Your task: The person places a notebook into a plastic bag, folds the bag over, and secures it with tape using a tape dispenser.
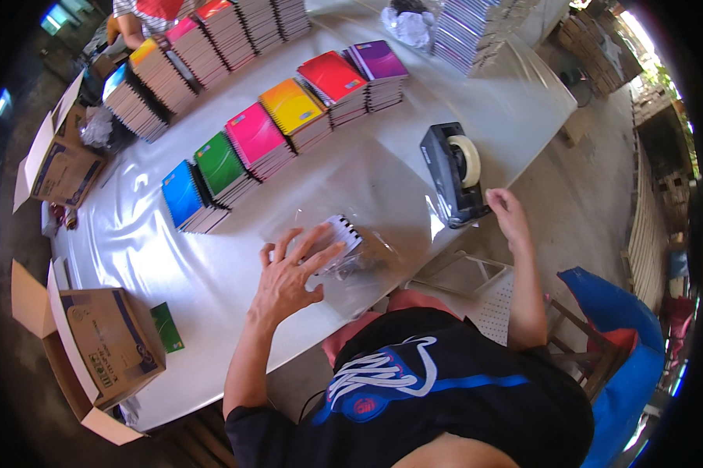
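Observation:
My left hand point(287, 274) lies with fingers spread on a small spiral-bound notebook point(342, 234), pressing on it rather than gripping it. Clear plastic film point(382, 253) surrounds this notebook, whose black binding faces right. At the table's front edge stands a black tape dispenser point(443, 175) with a roll of pale tape point(466, 160). Beside the dispenser's near end, my right hand point(509, 217) is closed in a pinch. Whatever is between its fingertips is too small or clear to make out.
Stacked spiral notebooks point(262, 129) in several colours cross the table point(234, 304), with another row behind. Open cardboard boxes point(106, 335) stand at left, near a green card point(166, 327). More stacks point(464, 35) sit far right. Across the table is another person point(145, 15).

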Demonstrator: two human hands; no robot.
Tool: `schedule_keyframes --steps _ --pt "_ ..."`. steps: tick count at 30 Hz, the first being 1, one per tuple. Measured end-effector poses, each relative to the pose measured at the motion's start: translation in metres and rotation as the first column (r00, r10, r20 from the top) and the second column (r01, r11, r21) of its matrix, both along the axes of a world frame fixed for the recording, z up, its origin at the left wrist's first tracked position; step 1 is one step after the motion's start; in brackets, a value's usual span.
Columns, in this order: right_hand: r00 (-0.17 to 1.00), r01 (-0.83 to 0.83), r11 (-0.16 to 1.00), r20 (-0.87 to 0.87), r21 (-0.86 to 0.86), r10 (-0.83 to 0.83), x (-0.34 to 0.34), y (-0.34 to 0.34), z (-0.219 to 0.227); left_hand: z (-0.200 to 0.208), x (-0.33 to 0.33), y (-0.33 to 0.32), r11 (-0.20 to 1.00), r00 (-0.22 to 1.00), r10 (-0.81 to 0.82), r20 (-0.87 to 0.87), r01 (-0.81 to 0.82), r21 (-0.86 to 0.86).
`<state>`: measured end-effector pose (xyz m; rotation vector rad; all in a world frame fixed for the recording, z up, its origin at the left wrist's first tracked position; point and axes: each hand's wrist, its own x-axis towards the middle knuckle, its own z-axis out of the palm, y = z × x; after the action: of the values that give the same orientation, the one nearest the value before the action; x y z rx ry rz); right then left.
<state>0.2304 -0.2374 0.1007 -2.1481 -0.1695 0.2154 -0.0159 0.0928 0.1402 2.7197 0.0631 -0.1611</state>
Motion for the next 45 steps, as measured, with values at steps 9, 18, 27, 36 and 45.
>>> schedule_keyframes --steps 9,18,27,36,45 --pt "0.79 0.297 0.786 -0.603 0.542 0.117 -0.012 -0.022 -0.027 -0.012 -0.003 -0.001 0.995 0.999 0.044 -0.001 -0.044 0.087" --pt "0.999 0.009 0.978 0.042 -0.21 0.0 -0.028 -0.011 0.007 -0.006 -0.004 -0.006 0.991 0.997 0.059 -0.048 -0.053 0.124" --pt "0.309 -0.928 0.351 -0.276 0.12 0.91 -0.044 0.213 0.08 -0.005 -0.003 -0.008 0.979 1.0 0.018 -0.01 -0.016 0.202" --pt "0.178 -0.891 0.167 0.014 -0.423 0.984 -0.027 0.196 0.069 -0.016 -0.008 -0.019 0.984 0.94 0.115 0.32 -0.153 0.096" --pt "0.269 -0.952 0.212 0.277 0.22 0.923 -0.057 0.175 0.018 0.01 -0.005 -0.049 0.849 0.613 0.521 0.594 -0.298 -0.437"
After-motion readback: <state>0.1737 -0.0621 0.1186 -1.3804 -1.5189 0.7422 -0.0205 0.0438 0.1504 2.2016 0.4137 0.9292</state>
